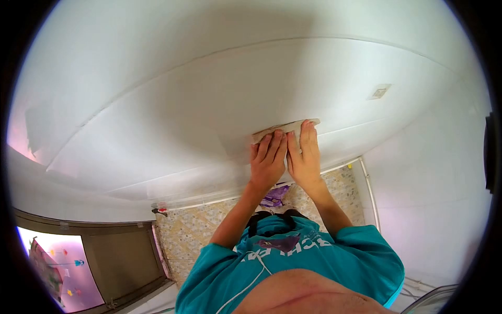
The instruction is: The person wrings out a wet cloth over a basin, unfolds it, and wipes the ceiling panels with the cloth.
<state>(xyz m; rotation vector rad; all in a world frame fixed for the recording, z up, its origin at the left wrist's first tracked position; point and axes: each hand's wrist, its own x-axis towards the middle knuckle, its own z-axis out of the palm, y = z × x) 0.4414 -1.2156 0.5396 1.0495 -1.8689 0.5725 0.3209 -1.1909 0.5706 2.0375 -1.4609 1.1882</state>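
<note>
In the head view, the left hand (267,165) and the right hand (306,162) are pressed side by side onto a light brown cloth (288,126), which lies against the white wall (219,94) in front of the person. Both hands are spread flat with the fingers straight, holding the cloth to the wall by pressure rather than closing round it. The cloth's upper edge shows as a narrow strip along the fingertips; no lettering can be made out on it.

The clearest writing is on the teal shirt (345,261): large white capitals across the chest, seen upside down and partly bunched in folds, with "CH" about all that can be read. A dull purple patch (280,243) sits beside them, its small pale mark too tiny to tell, and a white cord (243,288) hangs over the cloth of the shirt.

On the patterned floor (183,230), below the hands, lies a purple packet (275,195) with pale print that is too small to read. Up to the right, a wall plate (380,92) shows no legible marking
</note>
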